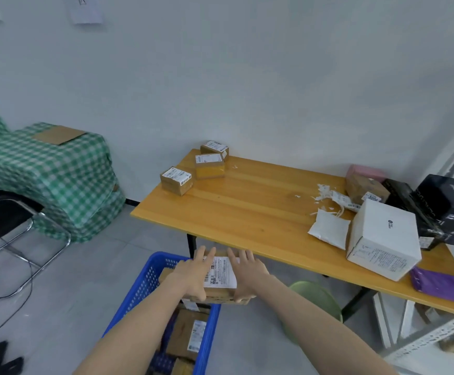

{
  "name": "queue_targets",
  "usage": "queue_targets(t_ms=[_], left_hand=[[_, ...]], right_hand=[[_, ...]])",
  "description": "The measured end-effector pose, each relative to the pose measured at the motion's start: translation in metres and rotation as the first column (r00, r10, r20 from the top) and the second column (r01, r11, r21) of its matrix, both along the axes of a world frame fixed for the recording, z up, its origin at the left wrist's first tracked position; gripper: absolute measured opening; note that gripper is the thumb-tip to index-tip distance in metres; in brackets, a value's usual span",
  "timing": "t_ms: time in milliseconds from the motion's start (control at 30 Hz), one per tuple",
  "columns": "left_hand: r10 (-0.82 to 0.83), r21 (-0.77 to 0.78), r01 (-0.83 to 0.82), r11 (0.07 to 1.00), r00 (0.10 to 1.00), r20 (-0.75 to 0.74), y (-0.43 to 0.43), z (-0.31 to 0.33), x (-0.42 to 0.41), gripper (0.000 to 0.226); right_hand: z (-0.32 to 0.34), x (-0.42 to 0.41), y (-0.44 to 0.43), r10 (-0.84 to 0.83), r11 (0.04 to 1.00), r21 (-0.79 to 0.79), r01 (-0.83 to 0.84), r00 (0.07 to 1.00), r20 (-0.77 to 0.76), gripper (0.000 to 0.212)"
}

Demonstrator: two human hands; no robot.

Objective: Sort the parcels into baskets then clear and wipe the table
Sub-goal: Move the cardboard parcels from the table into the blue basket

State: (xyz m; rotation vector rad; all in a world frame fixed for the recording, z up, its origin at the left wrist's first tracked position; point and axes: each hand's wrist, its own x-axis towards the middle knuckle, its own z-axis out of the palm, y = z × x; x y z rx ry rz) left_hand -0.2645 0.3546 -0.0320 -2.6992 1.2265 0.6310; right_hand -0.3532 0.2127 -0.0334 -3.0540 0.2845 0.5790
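Note:
A brown cardboard parcel with a white shipping label hangs over the far end of the blue plastic basket on the floor. My left hand lies flat on its left side and my right hand on its right side, fingers straight, pressing it between them. The basket holds several more parcels. On the wooden table, three small labelled boxes sit at the far left corner. A white box, a white mailer bag, black boxes and a purple bag crowd the right end.
Paper scraps litter the table near a brown box and a pink parcel. A green stool stands under the table's front edge. A black chair and a green checked cover are at left, metal shelving at right.

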Motion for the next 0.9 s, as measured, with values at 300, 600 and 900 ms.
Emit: queue_targets(t_ms=[300,600,900], left_hand=[[-0.012,0.044,0.012,0.999,1.0,-0.006,0.085,-0.004,0.04,0.115],[-0.137,0.132,0.125,0.983,0.987,0.085,0.204,-0.017,0.137,0.122],[-0.257,0.144,0.251,0.957,0.966,0.018,0.292,-0.034,0.164,0.122]], right_hand=[[-0.016,0.044,0.083,-0.032,0.994,0.102,0.035,0.999,-0.024,0.126],[-0.034,0.118,0.215,-0.164,0.975,0.152,0.165,0.986,-0.016,0.125],[-0.06,0.127,0.317,-0.327,0.909,0.259,0.327,0.944,-0.046,0.125]])
